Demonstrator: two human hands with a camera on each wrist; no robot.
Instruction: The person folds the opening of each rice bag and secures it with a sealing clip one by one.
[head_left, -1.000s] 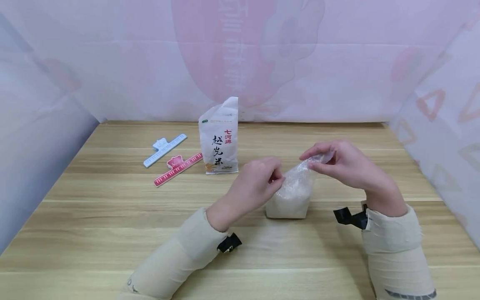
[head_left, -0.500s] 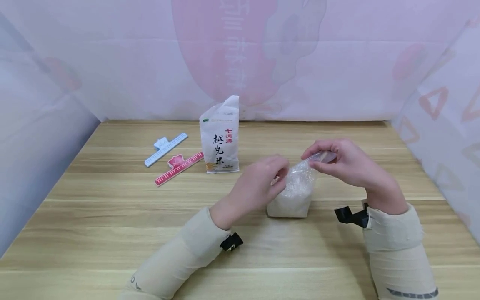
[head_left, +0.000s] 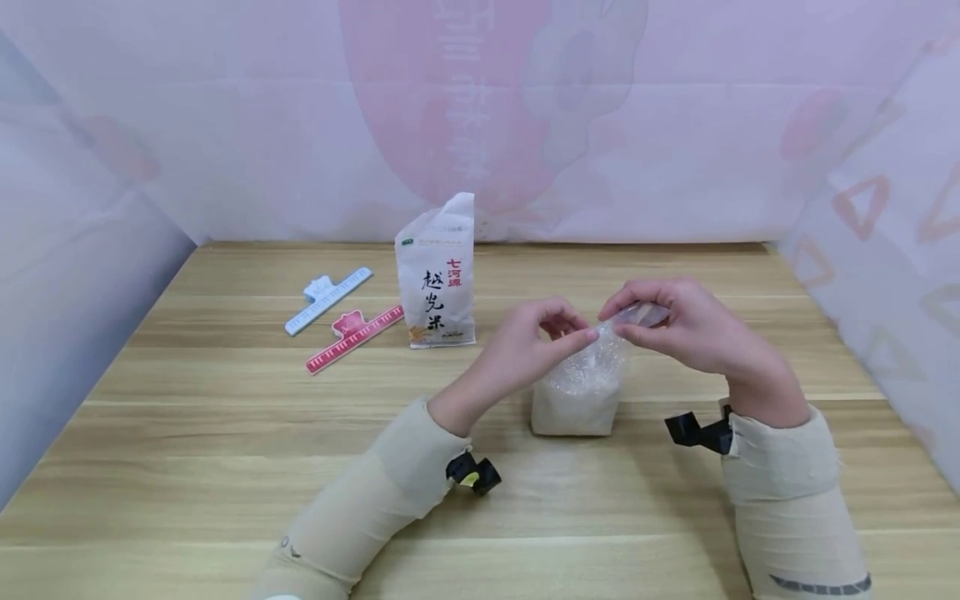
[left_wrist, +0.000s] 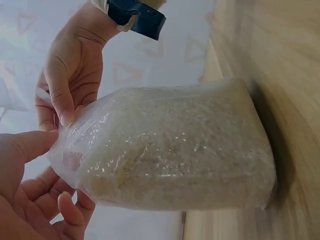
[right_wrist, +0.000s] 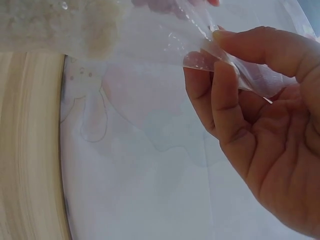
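Note:
A clear plastic bag of rice (head_left: 576, 404) stands upright on the wooden table, right of centre. My right hand (head_left: 693, 329) pinches the bag's gathered top between thumb and fingers; in the right wrist view, loose plastic (right_wrist: 257, 80) folds into the palm. My left hand (head_left: 528, 342) is at the left side of the neck. Seen in the left wrist view, its thumb (left_wrist: 32, 145) presses the front of the plastic and its fingers lie behind, pinching the bag just below the right hand's hold. The rice (left_wrist: 185, 150) fills the lower part.
A white paper rice packet (head_left: 438, 279) with printed characters stands behind and left of the bag. Two long sealing clips, one blue (head_left: 328, 302) and one red (head_left: 354, 337), lie to its left. Fabric walls (head_left: 262, 158) enclose the table's back and sides.
My left hand has moved up and to the right along the bag, its thumb now extended to the neck beside my right hand. The right hand keeps its hold in nearly the same place.

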